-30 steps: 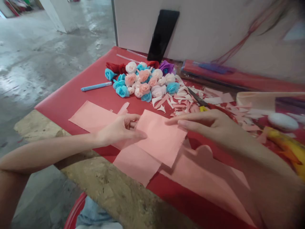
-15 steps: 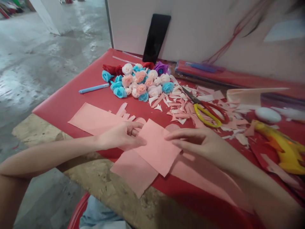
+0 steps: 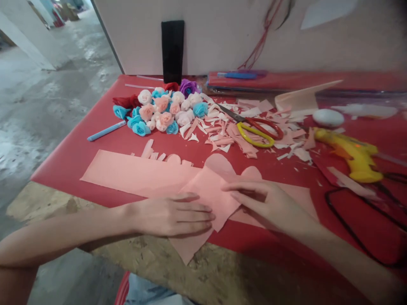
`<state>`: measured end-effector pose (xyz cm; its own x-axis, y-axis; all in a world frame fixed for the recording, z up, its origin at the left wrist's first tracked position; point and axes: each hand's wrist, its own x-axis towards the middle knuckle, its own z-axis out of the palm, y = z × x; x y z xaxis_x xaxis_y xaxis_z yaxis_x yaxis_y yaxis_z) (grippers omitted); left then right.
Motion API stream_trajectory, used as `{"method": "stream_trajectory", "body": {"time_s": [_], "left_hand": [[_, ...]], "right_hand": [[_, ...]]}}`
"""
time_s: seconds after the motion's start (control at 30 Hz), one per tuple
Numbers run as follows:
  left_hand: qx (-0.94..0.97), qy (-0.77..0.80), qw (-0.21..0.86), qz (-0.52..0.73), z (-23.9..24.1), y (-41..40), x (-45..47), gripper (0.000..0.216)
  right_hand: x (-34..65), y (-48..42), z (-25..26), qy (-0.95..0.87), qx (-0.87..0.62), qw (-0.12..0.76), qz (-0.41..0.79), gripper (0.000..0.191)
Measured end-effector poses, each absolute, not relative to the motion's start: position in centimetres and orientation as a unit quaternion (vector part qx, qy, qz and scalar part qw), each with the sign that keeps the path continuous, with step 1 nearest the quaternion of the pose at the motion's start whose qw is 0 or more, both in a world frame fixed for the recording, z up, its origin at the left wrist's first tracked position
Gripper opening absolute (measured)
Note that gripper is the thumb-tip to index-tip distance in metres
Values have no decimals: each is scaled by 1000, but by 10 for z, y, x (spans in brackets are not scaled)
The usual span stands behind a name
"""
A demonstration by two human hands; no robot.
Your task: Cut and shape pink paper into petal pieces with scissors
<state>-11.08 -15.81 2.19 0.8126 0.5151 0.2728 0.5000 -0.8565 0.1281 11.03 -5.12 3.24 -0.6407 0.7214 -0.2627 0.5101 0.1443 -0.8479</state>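
Observation:
A pink crepe paper square [image 3: 210,186] lies at an angle over other pink paper near the table's front edge. My left hand [image 3: 178,215] lies flat on its lower left part, fingers stretched out side by side. With thumb and fingers my right hand [image 3: 257,201] holds the square's right edge; the fingers beneath are hidden. Under the square runs a long pink paper strip [image 3: 127,173], showing on both sides. Another pink piece [image 3: 188,245] sticks out below my left hand. Rounded pink petal shapes [image 3: 219,164] show just behind the square.
Behind are paper roses [image 3: 162,112], a blue pen [image 3: 106,130] and a leaning black phone [image 3: 172,51]. Scissors [image 3: 254,133] lie on paper scraps [image 3: 219,133]. At right are a white egg-shaped object [image 3: 328,117] and a yellow glue gun [image 3: 356,156] with a black cord [image 3: 346,237].
The square has come down flatter onto the papers. My left hand has gone from gripping its left edge to lying flat on it. The view has turned right.

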Motion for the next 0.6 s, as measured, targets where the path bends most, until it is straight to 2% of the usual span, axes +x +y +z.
{"method": "stream_trajectory", "body": {"time_s": [0.13,0.33,0.47,0.6], "left_hand": [[946,292,53,132,16,-158,-109,34],[940,304,70,140,17,-158,-109,30],[938,303,73,151,18,-157,-108,28],[936,306,74,161,20,-155,-108,29]], "right_hand": [[118,-51,26,-827,-346,151,417,22],[127,-61,17,-913,-271,266,148,20],[123,-71,11,-936,-207,278,57,25],[122,-75,5,-949,-171,262,28,32]]}}
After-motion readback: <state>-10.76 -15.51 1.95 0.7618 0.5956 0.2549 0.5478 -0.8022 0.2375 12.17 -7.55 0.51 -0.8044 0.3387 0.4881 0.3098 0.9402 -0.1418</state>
